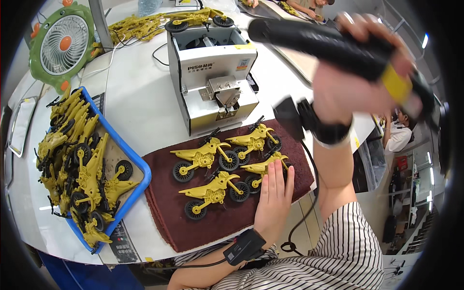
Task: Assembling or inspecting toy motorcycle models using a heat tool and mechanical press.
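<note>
My right hand [360, 72], blurred by motion, is raised at the upper right, wrapped round a black electric screwdriver [309, 41] with a yellow band. The tool lies nearly level, its narrow end toward the left. My left hand [275, 200] rests with fingers stretched out on a yellow toy motorcycle [258, 167], partly covering it. Other yellow toy motorcycles with black wheels stand on a dark red towel: one at front left [212, 191], one behind it [200, 155] and one at back right [253, 138]. Both wrists wear black bands with devices.
Behind the towel [169, 232] stands a silver screw-feeding machine [203, 77], with a toy motorcycle [198, 18] lying on top. A blue tray [140, 166] at left holds heaped toy motorcycles. A green fan [63, 46] stands at far left. Black cables hang near my arms. Other people sit farther back.
</note>
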### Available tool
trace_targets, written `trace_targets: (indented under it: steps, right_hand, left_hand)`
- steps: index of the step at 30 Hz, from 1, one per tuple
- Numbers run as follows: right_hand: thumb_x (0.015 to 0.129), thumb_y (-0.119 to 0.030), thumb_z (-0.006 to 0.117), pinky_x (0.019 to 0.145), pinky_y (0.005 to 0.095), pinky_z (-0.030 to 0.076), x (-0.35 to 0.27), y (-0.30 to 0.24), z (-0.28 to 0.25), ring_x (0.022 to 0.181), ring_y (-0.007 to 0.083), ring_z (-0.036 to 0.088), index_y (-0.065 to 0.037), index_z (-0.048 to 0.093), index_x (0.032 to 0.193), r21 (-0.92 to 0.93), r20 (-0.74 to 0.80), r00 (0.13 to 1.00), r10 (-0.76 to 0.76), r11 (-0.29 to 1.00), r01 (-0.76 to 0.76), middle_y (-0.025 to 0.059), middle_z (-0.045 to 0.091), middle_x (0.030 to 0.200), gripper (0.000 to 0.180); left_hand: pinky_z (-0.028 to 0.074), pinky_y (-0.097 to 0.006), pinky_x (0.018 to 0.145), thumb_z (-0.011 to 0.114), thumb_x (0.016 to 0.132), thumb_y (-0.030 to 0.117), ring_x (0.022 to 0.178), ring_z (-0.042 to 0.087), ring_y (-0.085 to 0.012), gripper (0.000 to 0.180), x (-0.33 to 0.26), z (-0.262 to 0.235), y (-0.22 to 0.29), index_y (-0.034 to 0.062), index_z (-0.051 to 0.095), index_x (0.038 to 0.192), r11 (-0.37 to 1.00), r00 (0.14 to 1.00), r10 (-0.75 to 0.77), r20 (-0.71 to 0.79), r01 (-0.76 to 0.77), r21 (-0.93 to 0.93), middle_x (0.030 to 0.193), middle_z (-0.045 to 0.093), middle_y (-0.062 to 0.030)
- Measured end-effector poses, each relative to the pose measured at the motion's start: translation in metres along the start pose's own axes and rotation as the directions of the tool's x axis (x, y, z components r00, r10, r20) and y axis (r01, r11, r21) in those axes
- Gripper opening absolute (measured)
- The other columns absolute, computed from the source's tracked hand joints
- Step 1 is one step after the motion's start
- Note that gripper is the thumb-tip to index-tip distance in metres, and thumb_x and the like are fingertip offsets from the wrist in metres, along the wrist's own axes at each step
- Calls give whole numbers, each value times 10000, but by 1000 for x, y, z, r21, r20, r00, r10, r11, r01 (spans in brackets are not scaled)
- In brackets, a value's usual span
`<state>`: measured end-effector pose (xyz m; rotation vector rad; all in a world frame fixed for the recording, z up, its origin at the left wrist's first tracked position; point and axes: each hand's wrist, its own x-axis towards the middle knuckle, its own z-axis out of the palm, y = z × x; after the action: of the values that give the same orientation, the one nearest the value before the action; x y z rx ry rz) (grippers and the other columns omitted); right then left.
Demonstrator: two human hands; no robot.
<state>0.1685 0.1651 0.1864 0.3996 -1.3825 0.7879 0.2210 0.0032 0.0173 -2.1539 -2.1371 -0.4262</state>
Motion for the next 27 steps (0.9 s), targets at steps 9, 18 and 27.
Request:
trace_targets:
  steps: [9,18,27]
  right_hand:
    - [763,-136,522,637,317,379,19,-9,-4,624,166,459,14,514,857,32,-91,901,424,905,-423,108,498,782,177]
    - [788,-207,454,617,293,338,-24,-5,17,585,139,422,-69,445,833,78,152,773,616,772,-631,40,421,708,145]
    - [803,-169,475,576,292,360,-30,2,23,540,137,429,-60,440,828,0,130,766,629,773,-635,50,449,693,117]
  left_hand:
    - [218,-376,1016,354,829,163,1218,302,-329,494,-3,4,-1,47,264,1301,1000,1000,-8,-12,8,-30,1309,283,-235]
    - [222,-383,1013,360,826,166,1225,288,-339,501,-4,3,-9,40,264,1301,1000,999,12,36,-11,-18,1310,276,-244]
    - [224,-388,1011,357,824,158,1222,287,-344,502,-4,2,-7,37,264,1303,1000,1000,5,20,-5,-7,1306,282,-246]
